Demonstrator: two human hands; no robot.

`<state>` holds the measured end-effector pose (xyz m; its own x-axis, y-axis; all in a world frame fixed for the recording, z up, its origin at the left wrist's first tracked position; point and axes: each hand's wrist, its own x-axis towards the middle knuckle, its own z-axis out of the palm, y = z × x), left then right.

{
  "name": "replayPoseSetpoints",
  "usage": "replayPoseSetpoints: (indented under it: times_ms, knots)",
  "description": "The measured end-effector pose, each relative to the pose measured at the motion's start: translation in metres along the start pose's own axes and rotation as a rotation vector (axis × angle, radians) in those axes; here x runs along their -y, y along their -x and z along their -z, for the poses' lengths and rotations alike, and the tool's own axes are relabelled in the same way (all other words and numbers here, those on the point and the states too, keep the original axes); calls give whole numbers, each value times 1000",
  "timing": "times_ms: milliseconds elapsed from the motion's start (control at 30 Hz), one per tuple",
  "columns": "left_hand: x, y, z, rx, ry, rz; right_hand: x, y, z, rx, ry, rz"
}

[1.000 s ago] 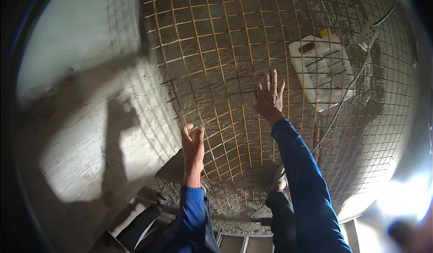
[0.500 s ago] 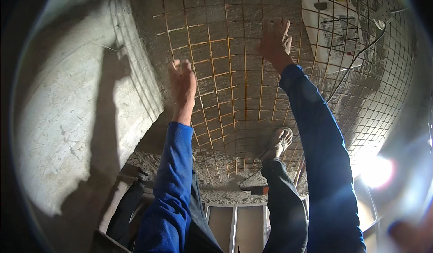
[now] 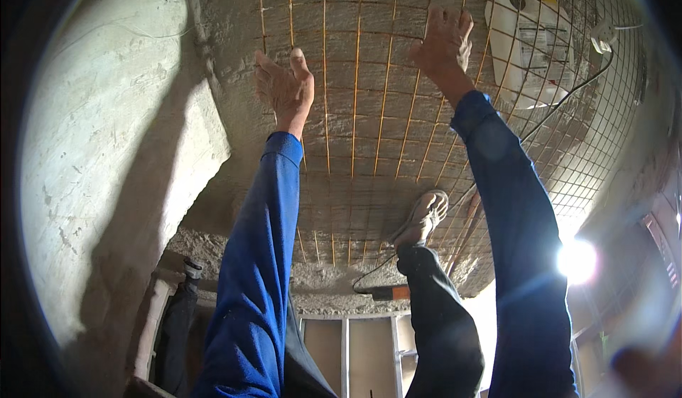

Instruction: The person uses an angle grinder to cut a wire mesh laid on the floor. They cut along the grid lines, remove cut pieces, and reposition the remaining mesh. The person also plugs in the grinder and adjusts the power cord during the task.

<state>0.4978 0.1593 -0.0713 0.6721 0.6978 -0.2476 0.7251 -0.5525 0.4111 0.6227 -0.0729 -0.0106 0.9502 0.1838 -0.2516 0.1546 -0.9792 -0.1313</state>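
Note:
A large sheet of rusty wire mesh spreads over the rough grey concrete floor. My left hand grips the mesh near its left edge, its fingers bent around the bars and the thumb up against one. Farther right, my right hand has its fingers curled over other bars of the same mesh. Both arms are stretched out in blue sleeves. My sandalled foot stands on the near part of the mesh.
A white jerrycan lies beyond my right hand, behind the mesh bars. Near it are a white power socket and a dark cable. A concrete wall rises at left. A bright lamp glares at right. Someone's dark-clothed leg shows lower left.
Both hands have moved farther away from me along with the mesh, whose bars have shifted against the floor. The view has also shifted slightly.

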Motion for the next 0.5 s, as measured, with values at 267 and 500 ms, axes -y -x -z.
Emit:
replayPoseSetpoints:
  times_ms: [267,500]
  knots:
    - [-30,-3,81,335,319,94,1,-5,-4,99,79,-50]
    - [-94,86,166,339,313,120,2,1,4,106,16,-37]
